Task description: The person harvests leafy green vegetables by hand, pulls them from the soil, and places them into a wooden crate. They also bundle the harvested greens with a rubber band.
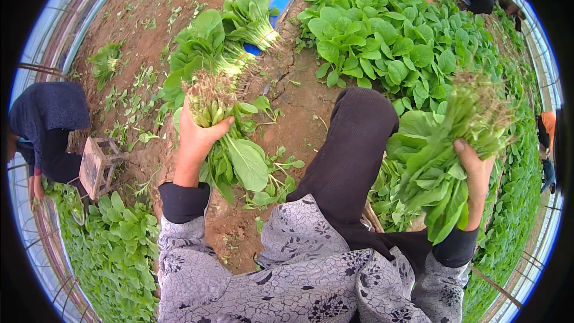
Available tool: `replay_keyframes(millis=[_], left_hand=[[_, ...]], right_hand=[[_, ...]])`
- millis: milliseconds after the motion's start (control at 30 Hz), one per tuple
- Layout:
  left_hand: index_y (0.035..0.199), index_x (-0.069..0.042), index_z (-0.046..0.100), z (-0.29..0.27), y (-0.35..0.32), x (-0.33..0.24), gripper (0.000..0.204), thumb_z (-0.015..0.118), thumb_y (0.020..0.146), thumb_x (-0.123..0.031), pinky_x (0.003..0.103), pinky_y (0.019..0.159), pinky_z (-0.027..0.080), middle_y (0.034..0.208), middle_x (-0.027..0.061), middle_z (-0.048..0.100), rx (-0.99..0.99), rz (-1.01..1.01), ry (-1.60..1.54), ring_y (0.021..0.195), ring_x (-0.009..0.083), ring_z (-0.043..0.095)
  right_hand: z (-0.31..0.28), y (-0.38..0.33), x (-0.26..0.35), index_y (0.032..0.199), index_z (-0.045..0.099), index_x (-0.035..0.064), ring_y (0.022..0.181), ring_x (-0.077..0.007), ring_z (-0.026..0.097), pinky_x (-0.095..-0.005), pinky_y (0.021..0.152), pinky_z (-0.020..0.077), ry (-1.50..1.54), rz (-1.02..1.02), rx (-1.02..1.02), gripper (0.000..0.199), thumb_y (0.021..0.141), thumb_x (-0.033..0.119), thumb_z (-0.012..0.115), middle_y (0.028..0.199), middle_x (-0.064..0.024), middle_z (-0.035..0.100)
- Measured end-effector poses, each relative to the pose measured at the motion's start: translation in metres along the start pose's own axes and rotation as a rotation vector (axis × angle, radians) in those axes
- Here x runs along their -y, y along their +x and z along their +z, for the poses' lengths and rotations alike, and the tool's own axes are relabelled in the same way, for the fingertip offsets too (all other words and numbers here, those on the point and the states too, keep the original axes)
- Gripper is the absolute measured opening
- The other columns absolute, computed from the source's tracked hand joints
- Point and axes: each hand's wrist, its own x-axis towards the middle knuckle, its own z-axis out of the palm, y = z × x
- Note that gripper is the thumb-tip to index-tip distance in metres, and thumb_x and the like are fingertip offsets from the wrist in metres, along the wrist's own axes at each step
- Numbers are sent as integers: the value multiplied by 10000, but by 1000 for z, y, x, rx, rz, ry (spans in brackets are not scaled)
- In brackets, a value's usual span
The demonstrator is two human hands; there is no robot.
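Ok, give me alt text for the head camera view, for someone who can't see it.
Seen from above, a person's left hand and right hand each grip a bunch of uprooted leafy greens, roots up: the left bunch and the right bunch. More pulled greens lie on bare soil beside a growing bed; another person crouches at left.

Bare cracked soil [299,98] between the harvested heap of greens [227,36] and the planted bed [388,36]: open passage. Raised knee in dark trousers [353,143] blocks the centre. Wooden stool [98,164] and a crouching person [48,125] obstruct the left side.
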Motion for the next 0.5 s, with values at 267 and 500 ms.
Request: replay_keyframes(millis=[267, 500], left_hand=[[1124, 16, 587, 156, 20, -171, 504, 770, 656, 52, 300, 837, 514, 1026, 65, 667, 333, 301, -328, 919, 140, 633], [1189, 16, 552, 234, -1, -217, 596, 796, 645, 49, 319, 893, 507, 1092, 77, 658, 519, 262, -366, 985, 158, 633]], right_hand=[[38, 25, 71, 1208, 523, 8, 868, -345, 676, -397, 777, 527, -42, -585, -1, 607, 685, 171, 785, 939, -188, 688], [-7, 22, 44, 1235, 502, 7, 875, -370, 613, -435, 792, 489, -9, -524, -226, 683, 643, 166, 803, 954, -177, 671]])
